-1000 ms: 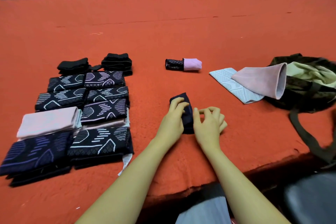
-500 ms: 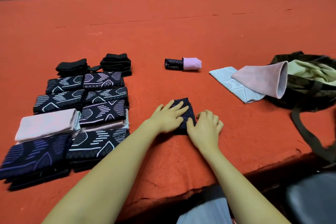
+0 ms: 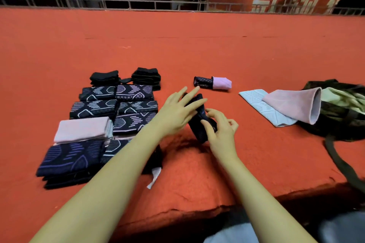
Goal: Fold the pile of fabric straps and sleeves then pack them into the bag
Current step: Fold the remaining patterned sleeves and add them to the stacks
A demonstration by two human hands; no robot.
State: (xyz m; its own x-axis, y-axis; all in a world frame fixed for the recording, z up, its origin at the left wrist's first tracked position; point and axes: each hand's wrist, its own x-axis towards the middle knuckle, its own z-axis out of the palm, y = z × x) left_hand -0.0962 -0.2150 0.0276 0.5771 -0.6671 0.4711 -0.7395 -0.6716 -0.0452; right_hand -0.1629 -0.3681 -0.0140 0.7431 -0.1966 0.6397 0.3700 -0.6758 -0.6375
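The dark navy sleeve [image 3: 199, 118] is lifted a little off the red carpet [image 3: 177, 45], just right of the grid of folded sleeves [image 3: 110, 112], and it stands half on edge between the two hands. The right hand [image 3: 220, 128] pinches its lower part, thumb and curled fingers closed on the cloth; the left hand [image 3: 177, 111] lies against its upper side with the fingers straight and spread, touching but not gripping. From this, the sleeve seems folded and about to be carried to the grid. The risk I see is the fold springing apart: only one hand really holds it, and a thick stretchy piece held at one end may well unroll when it is moved. The left forearm also crosses above the nearest stack of the grid, so a low sweep could drag its top piece askew. Beyond the sleeve lies a rolled black and pink piece [image 3: 213, 83], and further right of it a pale blue sleeve [image 3: 262, 104] and a pink sleeve [image 3: 294, 102] lean unfolded against the camouflage bag [image 3: 335, 120], whose strap [image 3: 339, 162] trails towards the carpet's front edge.
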